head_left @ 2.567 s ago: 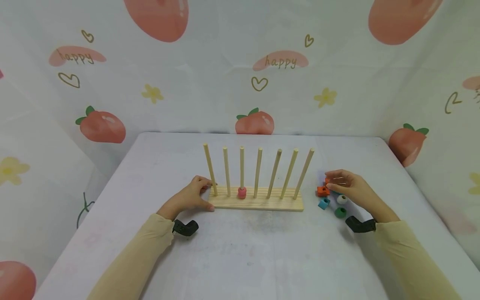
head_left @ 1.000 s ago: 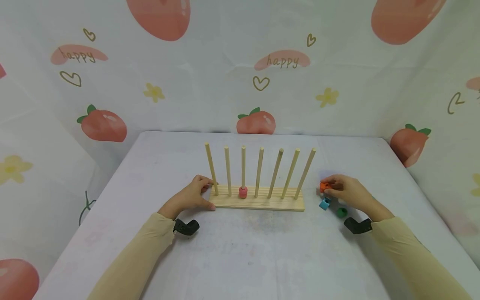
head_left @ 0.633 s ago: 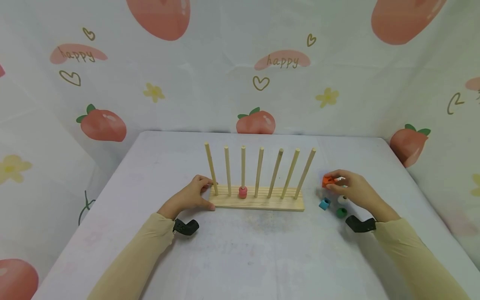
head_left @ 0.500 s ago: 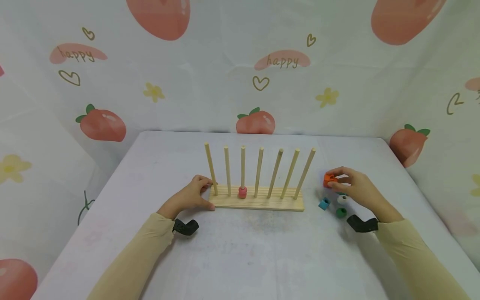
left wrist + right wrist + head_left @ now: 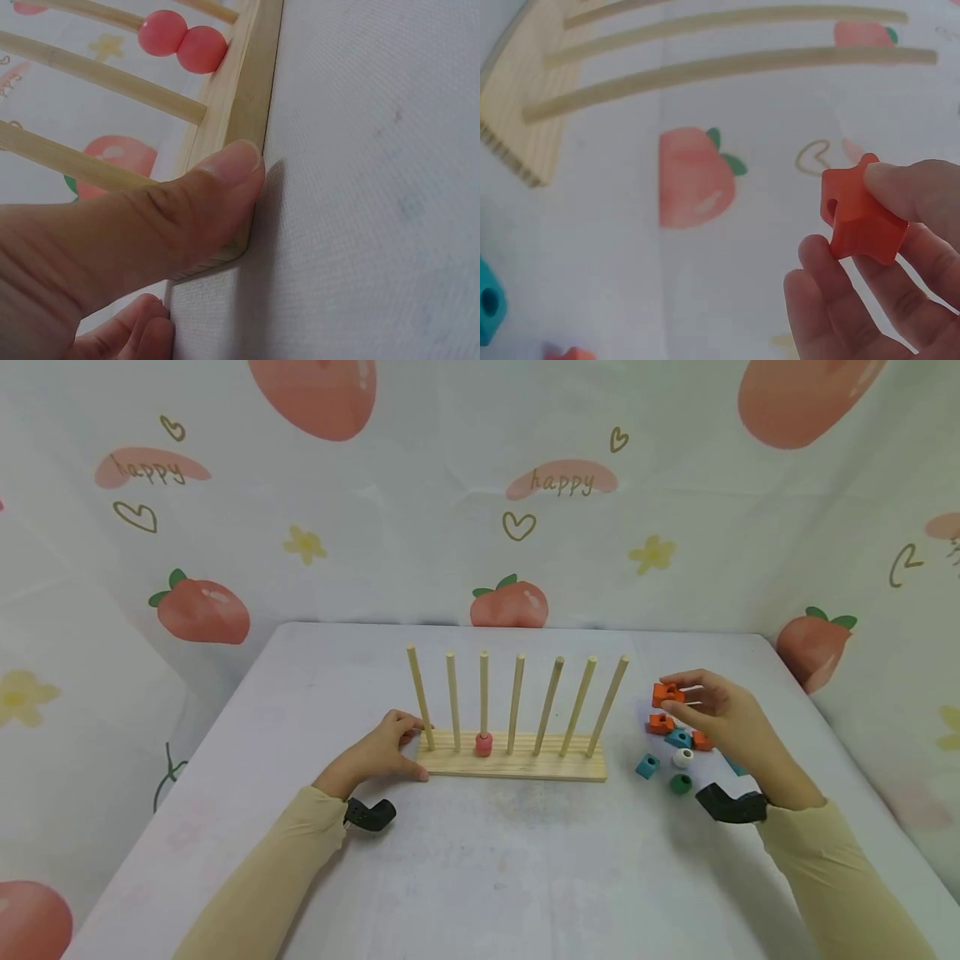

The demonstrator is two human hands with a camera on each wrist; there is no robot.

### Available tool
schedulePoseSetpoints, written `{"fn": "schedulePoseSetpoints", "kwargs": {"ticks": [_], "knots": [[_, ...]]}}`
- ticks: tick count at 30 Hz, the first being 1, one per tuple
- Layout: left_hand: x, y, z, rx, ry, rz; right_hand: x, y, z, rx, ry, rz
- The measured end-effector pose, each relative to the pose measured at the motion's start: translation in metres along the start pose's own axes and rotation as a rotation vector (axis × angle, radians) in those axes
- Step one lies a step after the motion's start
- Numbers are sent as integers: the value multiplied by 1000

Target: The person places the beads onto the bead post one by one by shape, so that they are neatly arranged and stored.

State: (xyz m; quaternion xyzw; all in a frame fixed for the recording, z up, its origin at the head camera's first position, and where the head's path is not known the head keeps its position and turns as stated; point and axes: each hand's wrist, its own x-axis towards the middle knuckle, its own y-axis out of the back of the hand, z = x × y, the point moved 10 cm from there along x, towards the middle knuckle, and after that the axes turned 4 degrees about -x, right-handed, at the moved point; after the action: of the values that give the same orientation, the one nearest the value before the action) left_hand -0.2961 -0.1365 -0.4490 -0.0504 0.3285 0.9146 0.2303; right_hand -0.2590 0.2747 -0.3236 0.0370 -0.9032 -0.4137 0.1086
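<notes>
A wooden peg board (image 5: 517, 764) with a row of upright pegs stands on the table. Two round pink beads (image 5: 483, 744) sit stacked at the foot of its third peg from the left. My left hand (image 5: 377, 755) grips the board's left end; in the left wrist view the thumb (image 5: 180, 210) presses on its long side. Right of the board, my right hand (image 5: 731, 718) pinches an orange star-shaped bead (image 5: 862, 210) between thumb and fingers, raised above the loose beads. A hole shows in the star bead's side.
Below the right hand lie several loose beads: an orange one (image 5: 661, 724), another orange one (image 5: 702, 741), blue (image 5: 678, 739), white (image 5: 682, 758), green (image 5: 681, 783) and a blue cube (image 5: 648, 766). A patterned cloth (image 5: 420, 527) hangs behind the table (image 5: 480, 877).
My right hand has taken hold of an orange star bead from the pile and lifted it up and away, uncovering the beads beneath. The left hand and board have stayed in place.
</notes>
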Motion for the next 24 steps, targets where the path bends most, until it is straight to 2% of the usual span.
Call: {"fn": "schedulePoseSetpoints", "kwargs": {"ticks": [6,11,14,18,22,24], "knots": [[1,0,-3,-12,14,0,-4,19,-23,79,82,114],[2,-1,-3,-6,15,-1,-6,34,-42,134,105,229],[1,-1,-3,-4,14,-1,-7,39,-53,186,131,271],[2,-1,-3,0,12,-2,-9,45,-74,317,256,314],[1,-1,-3,6,14,-1,-11,48,-101,551,438,314],[1,0,-3,5,16,0,-11,47,-112,647,498,299]]}}
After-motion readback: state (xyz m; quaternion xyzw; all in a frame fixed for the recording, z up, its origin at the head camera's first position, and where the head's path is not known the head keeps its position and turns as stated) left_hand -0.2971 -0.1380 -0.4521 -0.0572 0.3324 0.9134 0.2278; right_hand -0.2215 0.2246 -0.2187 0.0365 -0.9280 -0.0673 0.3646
